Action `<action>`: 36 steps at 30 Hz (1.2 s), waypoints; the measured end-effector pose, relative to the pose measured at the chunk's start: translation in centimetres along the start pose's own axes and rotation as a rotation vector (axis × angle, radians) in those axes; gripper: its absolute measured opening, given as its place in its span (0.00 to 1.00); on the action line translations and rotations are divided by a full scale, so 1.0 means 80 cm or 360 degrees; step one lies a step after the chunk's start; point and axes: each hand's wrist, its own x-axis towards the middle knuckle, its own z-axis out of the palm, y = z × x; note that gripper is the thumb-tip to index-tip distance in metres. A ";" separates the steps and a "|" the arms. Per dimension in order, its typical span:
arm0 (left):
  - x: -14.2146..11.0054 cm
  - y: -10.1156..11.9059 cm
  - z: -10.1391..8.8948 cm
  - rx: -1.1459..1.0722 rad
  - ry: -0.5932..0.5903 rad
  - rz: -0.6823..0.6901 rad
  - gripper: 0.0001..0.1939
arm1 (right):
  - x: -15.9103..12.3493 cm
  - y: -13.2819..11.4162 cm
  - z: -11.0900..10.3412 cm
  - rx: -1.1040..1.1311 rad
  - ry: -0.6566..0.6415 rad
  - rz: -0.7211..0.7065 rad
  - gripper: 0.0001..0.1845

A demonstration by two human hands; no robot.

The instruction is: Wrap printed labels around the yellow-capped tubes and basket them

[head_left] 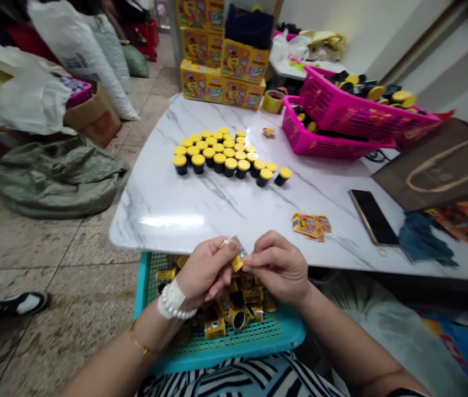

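Observation:
Over the basket, my left hand is closed around a small tub with a yellow end and a colourful printed label. The thumb and fingers of my right hand are pinched together at the tub's right side, touching the label's edge. A turquoise basket under both hands holds several labelled tubs, some showing black ends. Ahead on the marbled white table stand several black tubs with yellow lids in rough rows. To the right of my hands lies a small pile of printed labels.
Pink baskets of black and yellow parts are stacked at the back right. Printed yellow boxes and a tape roll stand at the far edge. A phone and a brown paper bag lie right. Sacks stand left.

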 end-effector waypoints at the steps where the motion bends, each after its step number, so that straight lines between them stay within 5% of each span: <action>1: -0.004 -0.004 -0.001 0.0107 -0.0021 -0.0035 0.24 | 0.000 -0.002 -0.007 -0.0051 -0.0076 -0.0057 0.04; 4: -0.016 -0.020 -0.007 0.0696 -0.0105 -0.0038 0.23 | -0.001 0.003 -0.048 -0.0428 -0.0093 -0.0032 0.12; 7: -0.023 -0.032 -0.010 0.1305 0.0126 0.0275 0.24 | -0.009 0.028 -0.101 -0.1183 0.0313 0.0237 0.15; 12: -0.020 -0.016 0.005 0.1365 0.0189 0.0499 0.17 | -0.023 0.074 -0.141 -0.1440 0.0340 0.0495 0.06; 17: 0.007 0.012 0.029 0.0949 0.0272 0.0541 0.15 | -0.016 0.063 -0.121 -0.1328 0.0437 0.0453 0.05; 21: 0.036 0.023 0.043 0.0658 0.0334 0.0473 0.19 | -0.007 0.034 -0.075 -0.1170 0.0556 0.0122 0.03; 25: 0.054 0.025 0.035 0.0423 0.0300 0.0499 0.17 | 0.007 0.016 -0.030 -0.1032 0.0439 -0.0075 0.06; 30: 0.048 0.039 0.001 0.0506 0.0312 0.0587 0.13 | 0.033 0.010 -0.028 -0.0431 0.0133 0.0429 0.22; 34: 0.042 0.054 -0.011 0.0881 0.0112 0.0630 0.13 | 0.051 0.014 -0.030 0.0043 -0.0311 0.0923 0.17; 36: 0.043 0.056 -0.011 0.0992 0.0188 0.0685 0.16 | 0.052 0.017 -0.020 0.0046 -0.0254 0.0969 0.24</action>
